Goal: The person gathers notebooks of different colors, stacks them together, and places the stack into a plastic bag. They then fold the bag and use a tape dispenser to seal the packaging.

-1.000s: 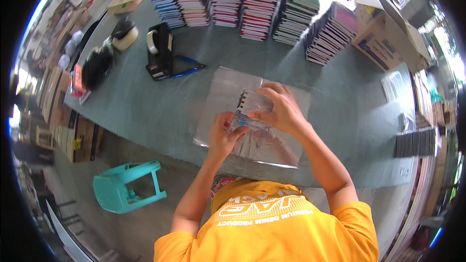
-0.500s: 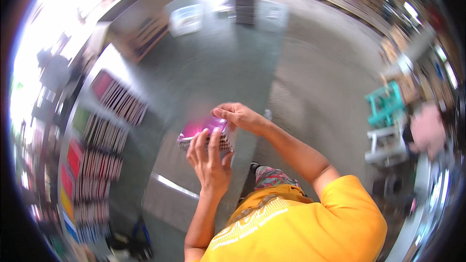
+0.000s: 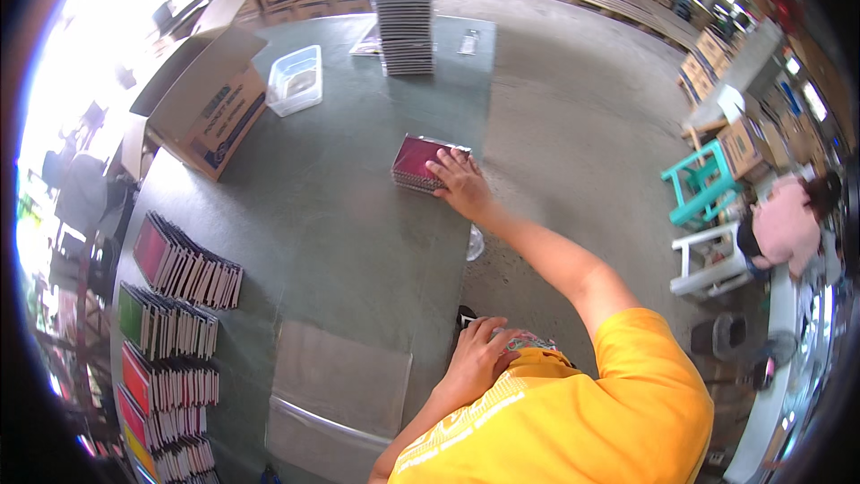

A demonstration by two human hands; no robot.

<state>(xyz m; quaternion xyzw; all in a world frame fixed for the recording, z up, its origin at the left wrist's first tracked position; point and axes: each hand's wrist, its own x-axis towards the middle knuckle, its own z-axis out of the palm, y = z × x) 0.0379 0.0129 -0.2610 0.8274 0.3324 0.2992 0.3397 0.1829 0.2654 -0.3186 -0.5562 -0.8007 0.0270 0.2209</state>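
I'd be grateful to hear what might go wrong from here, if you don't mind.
The dark-red-covered notebook stack sits close to the edge of the table, so a sideways push from the right hand on top of it might tip it onto the floor. The tall grey notebook stack at the far end looks narrow for its height and could topple if bumped.

The right fingers (image 3: 449, 167) rest on a maroon notebook stack (image 3: 414, 158) on the green table (image 3: 340, 206).

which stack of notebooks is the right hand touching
The maroon-topped stack near the right edge of the table: the right hand rests on it, while the left-side stacks and the tall far stack stand untouched.
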